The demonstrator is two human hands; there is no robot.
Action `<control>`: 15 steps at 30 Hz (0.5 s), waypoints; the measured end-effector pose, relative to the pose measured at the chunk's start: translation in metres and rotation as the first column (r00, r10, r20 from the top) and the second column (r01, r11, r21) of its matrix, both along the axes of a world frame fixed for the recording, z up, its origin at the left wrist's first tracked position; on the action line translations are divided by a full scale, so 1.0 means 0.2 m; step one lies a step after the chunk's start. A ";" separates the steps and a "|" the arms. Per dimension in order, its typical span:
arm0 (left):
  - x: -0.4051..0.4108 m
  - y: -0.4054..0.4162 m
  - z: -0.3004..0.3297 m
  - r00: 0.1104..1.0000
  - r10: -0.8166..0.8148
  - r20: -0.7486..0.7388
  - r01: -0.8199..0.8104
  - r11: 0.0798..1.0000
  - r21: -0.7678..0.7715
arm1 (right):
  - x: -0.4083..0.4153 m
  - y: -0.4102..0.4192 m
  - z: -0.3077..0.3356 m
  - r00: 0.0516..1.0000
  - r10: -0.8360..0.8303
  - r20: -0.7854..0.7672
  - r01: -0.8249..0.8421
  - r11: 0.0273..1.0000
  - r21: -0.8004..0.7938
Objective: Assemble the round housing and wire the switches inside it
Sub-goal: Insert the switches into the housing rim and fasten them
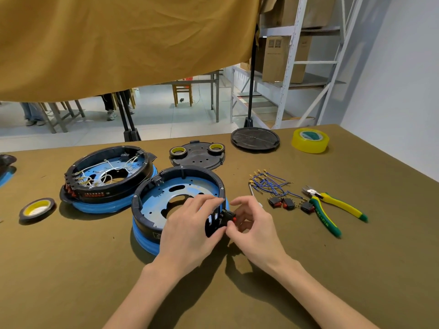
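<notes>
Early stage. Left hand is bracing the round housing at its near-right rim, fingers curled over the wall w/ fingertips inside, thumb on the outside by the slotted switch panel. Right hand is pinching a black rocker switch w/ red button btwn thumb and forefinger, pushing it into a slot from outside; other fingers are loosely curled. Switch is touching the wall, looks partly in; can't tell if it's clicked home.

Done so far, as far as visible: housing ring is sitting on its blue base, blue plate inside bare, no wires in it. One small black part w/ pins is showing on the far-left inner wall.

Left to do, prob: seat this switch, then the spare switches lying just right of the right hand. Blue jumper wires w/ crimp terminals are sitting beyond those, untouched, so wiring isn't started. Pliers are lying further right, idle.

Ref unit: a second housing, far-left of the left hand, is already showing switches and white wiring inside. Black cover plate is lying beyond both hands, not fitted yet.
</notes>
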State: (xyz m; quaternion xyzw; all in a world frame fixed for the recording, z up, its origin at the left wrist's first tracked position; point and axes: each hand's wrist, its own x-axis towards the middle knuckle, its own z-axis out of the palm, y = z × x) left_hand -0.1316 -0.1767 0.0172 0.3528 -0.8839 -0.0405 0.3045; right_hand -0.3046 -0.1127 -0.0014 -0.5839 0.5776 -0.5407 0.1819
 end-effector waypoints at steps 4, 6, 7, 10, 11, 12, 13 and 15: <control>-0.01 0.01 0.00 0.998 0.034 0.049 -0.034 0.999 -0.015 | 0.00 0.01 0.00 1.000 -0.018 -0.021 0.018 1.000 -0.007; 0.00 0.01 0.00 0.999 0.015 0.051 -0.013 0.999 -0.031 | 0.00 0.01 0.01 1.000 -0.013 0.001 0.013 1.000 -0.003; 0.00 0.01 -0.01 0.998 0.004 0.061 -0.001 0.999 -0.044 | 0.01 0.01 0.02 1.000 0.007 0.027 -0.007 1.000 0.006; 0.01 0.00 -0.01 0.996 0.005 0.095 0.002 0.998 -0.066 | 0.01 0.02 0.02 0.992 0.071 0.106 -0.074 0.997 0.030; 0.01 0.00 0.00 0.995 0.012 0.095 -0.006 0.998 -0.063 | 0.00 0.02 0.03 0.989 0.076 0.125 -0.081 0.996 0.034; 0.01 0.00 0.00 0.995 0.021 0.093 -0.015 0.998 -0.059 | 0.00 0.03 0.03 0.986 0.078 0.144 -0.084 0.996 0.033; 0.00 0.00 0.00 0.995 0.026 0.092 -0.020 0.998 -0.058 | -0.01 0.03 0.03 0.983 0.082 0.164 -0.088 0.996 0.029; 0.01 0.01 0.00 0.994 0.019 0.108 -0.012 0.998 -0.066 | -0.01 0.04 0.03 0.978 0.092 0.189 -0.097 0.995 0.017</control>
